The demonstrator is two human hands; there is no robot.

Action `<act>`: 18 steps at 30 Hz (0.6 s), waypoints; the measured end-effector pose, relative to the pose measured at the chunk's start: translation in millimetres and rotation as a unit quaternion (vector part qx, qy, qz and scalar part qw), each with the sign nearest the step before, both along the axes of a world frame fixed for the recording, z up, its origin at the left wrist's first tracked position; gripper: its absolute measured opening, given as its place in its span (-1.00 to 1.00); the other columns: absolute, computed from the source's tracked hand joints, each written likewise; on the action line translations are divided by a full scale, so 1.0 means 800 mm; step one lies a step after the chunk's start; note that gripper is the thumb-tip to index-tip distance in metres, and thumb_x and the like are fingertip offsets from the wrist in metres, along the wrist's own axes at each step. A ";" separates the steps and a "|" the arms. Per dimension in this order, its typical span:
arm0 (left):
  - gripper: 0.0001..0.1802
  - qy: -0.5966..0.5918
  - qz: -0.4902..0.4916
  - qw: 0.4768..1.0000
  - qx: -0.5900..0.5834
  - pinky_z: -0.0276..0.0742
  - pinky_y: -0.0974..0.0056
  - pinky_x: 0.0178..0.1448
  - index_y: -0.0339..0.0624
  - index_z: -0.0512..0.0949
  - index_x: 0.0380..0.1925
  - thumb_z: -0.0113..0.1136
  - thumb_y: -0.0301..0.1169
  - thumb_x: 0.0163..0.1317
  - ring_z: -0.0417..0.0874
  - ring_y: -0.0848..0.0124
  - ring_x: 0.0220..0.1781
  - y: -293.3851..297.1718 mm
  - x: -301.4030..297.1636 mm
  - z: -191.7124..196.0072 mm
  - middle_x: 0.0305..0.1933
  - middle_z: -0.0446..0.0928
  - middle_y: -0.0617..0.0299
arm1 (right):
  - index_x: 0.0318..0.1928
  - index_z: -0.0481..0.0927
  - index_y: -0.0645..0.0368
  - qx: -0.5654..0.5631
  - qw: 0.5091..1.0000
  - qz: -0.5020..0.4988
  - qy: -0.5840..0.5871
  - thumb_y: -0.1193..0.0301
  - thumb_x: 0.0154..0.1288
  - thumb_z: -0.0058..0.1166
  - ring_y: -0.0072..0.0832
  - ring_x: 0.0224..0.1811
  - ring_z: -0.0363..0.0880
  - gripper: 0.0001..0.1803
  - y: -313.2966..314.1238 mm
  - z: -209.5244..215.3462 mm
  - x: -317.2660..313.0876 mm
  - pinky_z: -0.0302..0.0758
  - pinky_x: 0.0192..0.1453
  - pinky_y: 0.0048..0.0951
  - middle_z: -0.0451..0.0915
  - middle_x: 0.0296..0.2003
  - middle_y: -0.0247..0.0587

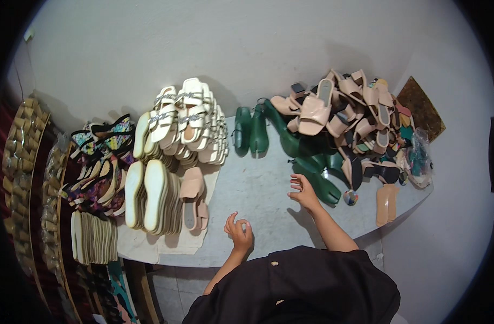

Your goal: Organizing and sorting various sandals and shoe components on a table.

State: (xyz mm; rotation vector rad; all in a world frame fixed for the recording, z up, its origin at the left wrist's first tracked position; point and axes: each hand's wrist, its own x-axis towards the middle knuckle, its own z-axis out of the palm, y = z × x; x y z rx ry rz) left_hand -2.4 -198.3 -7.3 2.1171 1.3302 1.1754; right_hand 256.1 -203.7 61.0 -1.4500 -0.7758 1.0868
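My left hand (239,233) hovers over the near part of the grey table, its fingers loosely curved and apart, with nothing in it. Farther forward, my right hand (304,193) is also empty, fingers spread, just left of a green shoe last (318,182). A pair of beige slide sandals (193,197) lies to the left of my left hand. Two more green shoe lasts (250,132) stand by the wall, beyond both hands.
White sandals (187,116) are stacked at the left, with pale soles (155,197) in front. Beige heeled sandals (314,113) pile up at the right, near beige insoles (386,205). Patterned shoes (104,181) and a rack (25,140) stand far left. A wall bounds the back.
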 end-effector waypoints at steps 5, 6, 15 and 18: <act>-0.65 -0.024 -0.020 0.999 -0.018 -0.14 0.04 0.25 -0.22 0.36 -0.16 0.10 -0.39 0.00 0.12 0.09 0.22 -0.003 0.088 0.019 0.17 0.19 -0.06 | -0.02 0.38 0.09 0.085 0.941 -0.088 -0.316 0.48 -0.22 0.22 -0.20 0.07 0.34 -0.40 0.002 0.040 0.107 0.25 0.19 -0.29 0.40 -0.07 -0.13; -0.65 -0.034 -0.017 0.999 -0.006 -0.14 0.05 0.25 -0.22 0.37 -0.16 0.09 -0.39 0.01 0.12 0.09 0.22 -0.005 0.106 0.022 0.17 0.20 -0.05 | -0.03 0.39 0.07 0.092 0.923 -0.099 -0.361 0.45 -0.21 0.21 -0.20 0.08 0.34 -0.41 0.011 0.058 0.125 0.19 0.21 -0.22 0.40 -0.06 -0.14; -0.76 -0.102 0.008 0.994 -0.030 0.12 0.12 0.19 -0.21 0.43 -0.24 0.08 -0.47 0.03 0.23 0.11 0.14 -0.019 0.165 0.046 0.04 0.32 0.00 | -0.02 0.44 0.03 0.067 0.826 -0.089 -0.552 0.25 -0.07 0.14 -0.26 0.12 0.33 -0.49 0.147 0.170 0.220 -0.05 0.25 0.17 0.46 -0.04 -0.17; -0.82 -0.108 -0.003 0.994 -0.014 0.24 0.17 0.12 -0.19 0.46 -0.29 0.08 -0.51 0.04 0.33 0.13 0.04 -0.015 0.171 0.054 -0.04 0.38 0.01 | -0.07 0.49 0.08 -0.053 0.792 -0.037 -0.607 0.25 -0.04 0.13 -0.25 0.08 0.38 -0.54 0.176 0.176 0.231 -0.03 0.21 0.21 0.49 -0.08 -0.13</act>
